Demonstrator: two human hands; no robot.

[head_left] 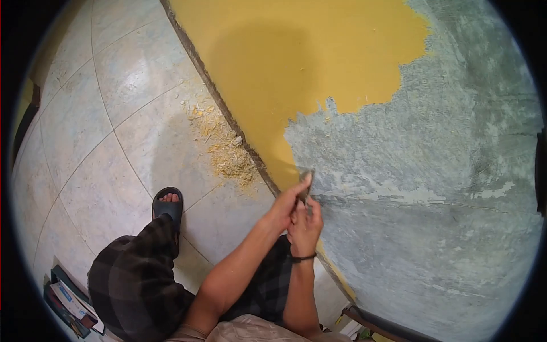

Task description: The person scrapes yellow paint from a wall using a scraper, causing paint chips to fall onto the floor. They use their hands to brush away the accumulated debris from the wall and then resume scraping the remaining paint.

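A wall is partly covered in yellow paint (342, 51), with bare grey plaster (387, 148) where the paint is gone. My left hand (285, 208) is closed around a small flat scraper (306, 188), its thumb stretched along the tool toward the wall. Just below it, my right hand (306, 229), with a black band at the wrist, is also closed on the scraper, its fingers bent against the lower part. The scraper's tip is at the ragged border between yellow paint and plaster. Most of the tool is hidden by my fingers.
Yellow and whitish paint flakes (231, 162) lie heaped on the tiled floor (131, 148) along the wall's base. My sandalled foot (168, 199) rests on the tiles. A dark box (71, 299) with papers stands at lower left. More items (353, 328) sit at the bottom by the wall.
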